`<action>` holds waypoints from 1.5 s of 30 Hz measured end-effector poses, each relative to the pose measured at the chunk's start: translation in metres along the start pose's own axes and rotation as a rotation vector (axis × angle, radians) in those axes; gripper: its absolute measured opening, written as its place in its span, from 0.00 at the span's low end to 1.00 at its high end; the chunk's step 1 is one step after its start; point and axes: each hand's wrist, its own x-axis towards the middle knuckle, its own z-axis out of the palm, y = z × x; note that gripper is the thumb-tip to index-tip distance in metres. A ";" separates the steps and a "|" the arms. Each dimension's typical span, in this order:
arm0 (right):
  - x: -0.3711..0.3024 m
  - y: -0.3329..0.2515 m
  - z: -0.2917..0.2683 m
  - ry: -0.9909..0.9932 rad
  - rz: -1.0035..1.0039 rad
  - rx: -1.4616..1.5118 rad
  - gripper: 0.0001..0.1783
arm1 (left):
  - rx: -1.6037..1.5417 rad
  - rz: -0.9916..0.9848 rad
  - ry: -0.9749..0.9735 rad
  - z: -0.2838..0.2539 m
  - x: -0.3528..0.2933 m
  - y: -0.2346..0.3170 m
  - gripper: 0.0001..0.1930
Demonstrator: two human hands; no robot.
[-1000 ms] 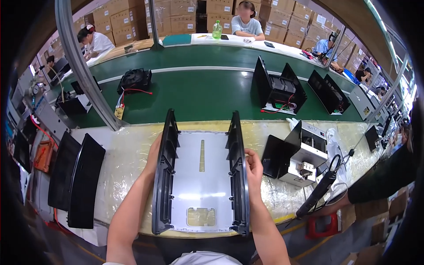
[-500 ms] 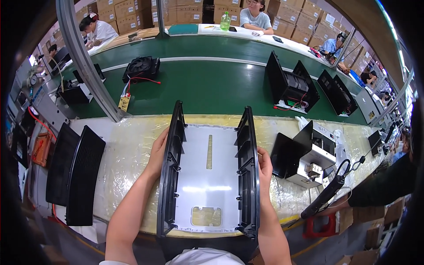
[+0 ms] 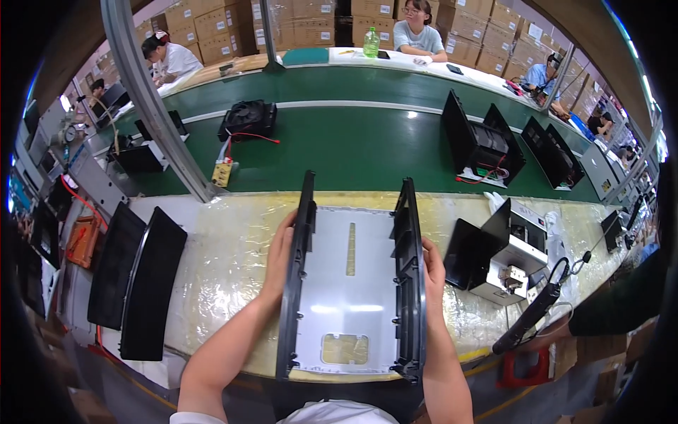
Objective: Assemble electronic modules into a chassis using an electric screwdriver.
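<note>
- A black-and-white casing (image 3: 351,291) sits between the 2 hands, at the near edge of the bench (image 3: 219,279).
- The left hand (image 3: 280,261) is against the outside of its left wall; the wall hides the fingertips, so I cannot tell whether it pinches.
- The right hand (image 3: 433,272) is against the right wall; I cannot tell its grip either.
- 2 black panels (image 3: 154,286) lie at left.

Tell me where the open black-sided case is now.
In the head view, the case is low in the middle, between the left hand and the right hand, at the plastic-covered table's near side.
</note>
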 end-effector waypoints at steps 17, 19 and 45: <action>-0.026 -0.039 -0.005 0.174 -0.012 -0.057 0.14 | 0.832 0.484 0.456 -0.077 0.194 -0.002 0.24; -0.036 -0.044 -0.004 0.215 -0.011 -0.044 0.12 | 0.988 0.432 0.513 -0.091 0.232 -0.003 0.28; -0.027 -0.050 0.011 0.241 -0.359 -0.011 0.06 | -0.643 0.033 0.222 -0.117 0.240 0.134 0.36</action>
